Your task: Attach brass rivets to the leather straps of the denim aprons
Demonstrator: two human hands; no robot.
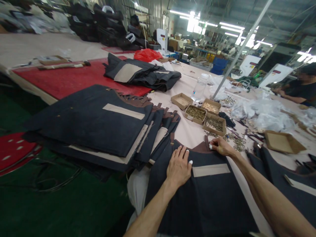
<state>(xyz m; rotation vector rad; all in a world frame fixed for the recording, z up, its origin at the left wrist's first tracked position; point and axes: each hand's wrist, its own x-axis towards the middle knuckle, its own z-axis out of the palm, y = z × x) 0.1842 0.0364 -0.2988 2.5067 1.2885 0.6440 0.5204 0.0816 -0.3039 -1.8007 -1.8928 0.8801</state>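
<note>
Left hand point(178, 166) lies flat, fingers together, on the dark apron point(197, 194) at the near table point(190, 131) edge, prob. to keep the cloth from sliding. Right hand point(222, 146) pinches the apron's brown top trim point(201, 147). Just beyond, four cardboard boxes point(196, 113) hold small metal rivets; w/ more loose on the right. Apron stack point(98, 128) at left.
</note>
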